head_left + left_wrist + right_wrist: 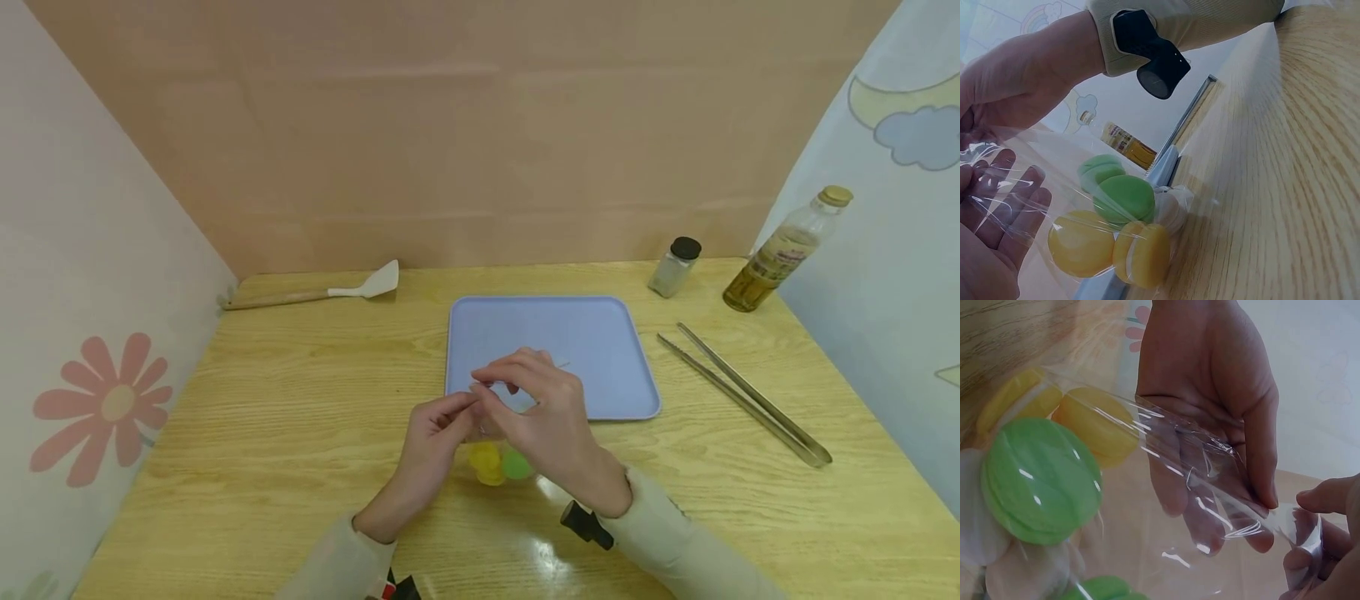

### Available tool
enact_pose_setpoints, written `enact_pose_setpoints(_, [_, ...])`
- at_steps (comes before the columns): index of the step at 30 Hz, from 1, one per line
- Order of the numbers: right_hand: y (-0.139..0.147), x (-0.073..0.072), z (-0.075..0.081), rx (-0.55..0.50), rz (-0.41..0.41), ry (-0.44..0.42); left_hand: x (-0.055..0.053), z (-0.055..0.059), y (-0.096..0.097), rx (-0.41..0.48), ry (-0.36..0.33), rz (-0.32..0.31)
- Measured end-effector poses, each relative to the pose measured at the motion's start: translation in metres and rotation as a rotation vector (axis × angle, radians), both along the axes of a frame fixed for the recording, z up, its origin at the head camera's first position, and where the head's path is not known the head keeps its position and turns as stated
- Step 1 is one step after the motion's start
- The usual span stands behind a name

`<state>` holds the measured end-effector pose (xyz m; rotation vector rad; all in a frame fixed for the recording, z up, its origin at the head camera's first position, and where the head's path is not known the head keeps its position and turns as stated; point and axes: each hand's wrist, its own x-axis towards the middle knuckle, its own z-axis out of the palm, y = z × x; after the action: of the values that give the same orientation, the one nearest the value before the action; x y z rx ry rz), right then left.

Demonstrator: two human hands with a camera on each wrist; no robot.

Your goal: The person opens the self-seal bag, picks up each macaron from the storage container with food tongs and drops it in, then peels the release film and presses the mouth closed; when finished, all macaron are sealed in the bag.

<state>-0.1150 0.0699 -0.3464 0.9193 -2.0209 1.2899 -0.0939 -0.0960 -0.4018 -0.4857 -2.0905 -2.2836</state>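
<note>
A clear plastic bag [1172, 556] of macarons hangs between my two hands over the table. My left hand [431, 442] pinches the bag near its top between thumb and fingers. Close beside it, my right hand [551, 408] also pinches the film at the upper end, with thumb and forefinger almost meeting. Low in the bag sit yellow macarons [1082, 244], green macarons [1124, 199] and pale ones [1025, 569]. In the head view the right hand and wrist partly hide the bag.
Behind the hands lies a light blue tray [637, 404]. Metal tongs [750, 400] rest to its right, with a black-lidded jar [673, 271] and an oil bottle [780, 258] farther back. A white spatula [367, 286] with a wooden handle lies back left on the wooden table [262, 442].
</note>
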Motion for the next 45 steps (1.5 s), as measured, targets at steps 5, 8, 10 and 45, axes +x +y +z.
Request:
enact_pose_setpoints(5, [-0.0006,0.0001,0.0008,-0.009,0.015,-0.001,-0.0010,0.0000,-0.0007,-0.001,0.006,0.002])
enact_pose_setpoints(8, [-0.0010,-0.0001,0.0008,-0.022,0.023,0.002,-0.0016,0.0002,-0.0008,-0.001,0.009,0.000])
enact_pose_setpoints(10, [-0.0011,-0.0003,0.0006,-0.033,0.029,0.006,-0.0017,0.0003,-0.0007,0.004,0.012,-0.005])
enact_pose_setpoints(45, [-0.0082,0.0053,-0.0028,-0.275,0.068,-0.041,0.0012,0.0021,0.0037,0.027,0.047,-0.039])
